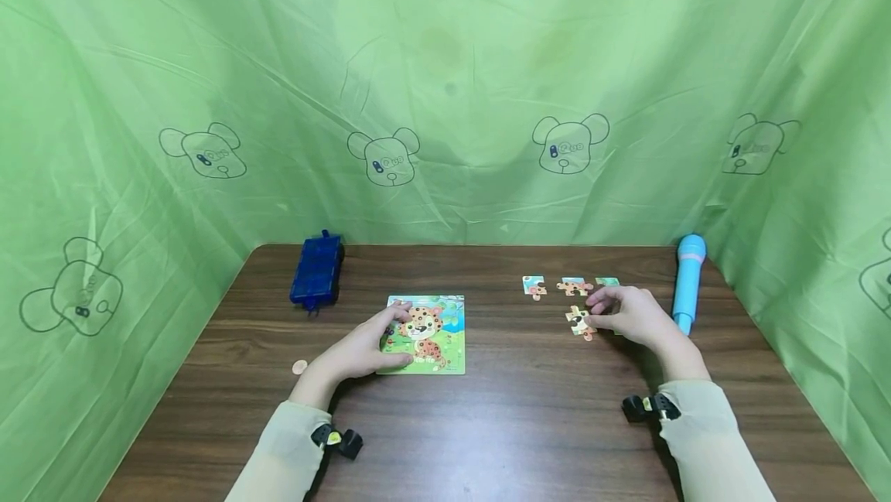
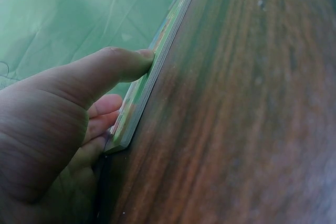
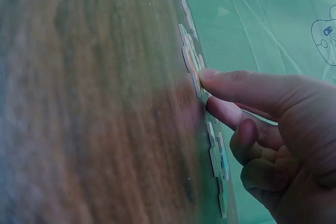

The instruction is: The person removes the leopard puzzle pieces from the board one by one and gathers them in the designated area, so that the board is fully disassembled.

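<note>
Wooden table (image 1: 487, 425): left hand (image 1: 362, 351) pinches puzzle board (image 1: 435, 336); right hand (image 1: 629, 316) pinches puzzle piece (image 1: 578, 322)

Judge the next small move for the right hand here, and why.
Probably lift the loose piece and carry it to the puzzle board. The right hand already pinches it, and the left hand steadies the board's edge.

Pale beige long sleeves (image 1: 710, 432), small black wrist-worn cameras (image 1: 647, 407) with yellow marks, bare hands
</note>
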### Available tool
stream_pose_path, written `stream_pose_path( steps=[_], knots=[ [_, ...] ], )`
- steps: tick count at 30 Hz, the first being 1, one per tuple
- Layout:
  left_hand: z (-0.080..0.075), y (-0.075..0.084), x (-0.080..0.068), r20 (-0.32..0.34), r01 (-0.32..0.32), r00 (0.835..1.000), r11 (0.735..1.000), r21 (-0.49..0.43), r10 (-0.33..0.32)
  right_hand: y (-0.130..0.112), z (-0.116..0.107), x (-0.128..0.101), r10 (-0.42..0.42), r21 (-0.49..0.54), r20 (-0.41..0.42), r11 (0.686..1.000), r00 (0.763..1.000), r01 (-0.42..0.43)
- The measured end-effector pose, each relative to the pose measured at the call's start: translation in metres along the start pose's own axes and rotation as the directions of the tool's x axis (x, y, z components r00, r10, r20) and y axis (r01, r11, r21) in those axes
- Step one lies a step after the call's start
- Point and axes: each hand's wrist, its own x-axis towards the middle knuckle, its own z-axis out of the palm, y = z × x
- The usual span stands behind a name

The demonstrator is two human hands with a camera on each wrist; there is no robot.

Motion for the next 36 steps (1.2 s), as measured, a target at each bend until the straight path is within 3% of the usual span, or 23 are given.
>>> stream_pose_path(
  steps=[10, 21, 25, 31, 36],
  knots=[
    [-0.004, -0.001, 0.0, -0.003, -0.005, 1.0, 1.0, 0.004, 0.005, -0.006, -0.002, 0.001, -0.045, -0.062, 0.061, 0.997, 0.997, 0.049],
    [-0.006, -0.001, 0.0, -0.005, 0.002, 1.0, 1.0, 0.009, -0.002, -0.005, -0.003, 0.002, -0.033, -0.075, 0.047, 0.997, 0.998, 0.036],
    [-0.006, -0.002, 0.001, 0.003, -0.009, 1.0, 1.0, 0.009, 0.009, -0.012, -0.006, -0.001, -0.043, -0.035, 0.041, 0.998, 0.998, 0.045],
    [-0.005, -0.002, 0.0, -0.006, -0.007, 1.0, 1.0, -0.009, 0.007, -0.056, -0.002, 0.0, -0.142, 0.035, 0.012, 0.989, 0.99, 0.142],
    [0.001, -0.001, -0.001, 0.005, 0.019, 1.0, 1.0, -0.022, -0.019, -0.108, 0.03, 0.003, -0.244, 0.123, 0.068, 0.964, 0.967, 0.234]
  ],
)
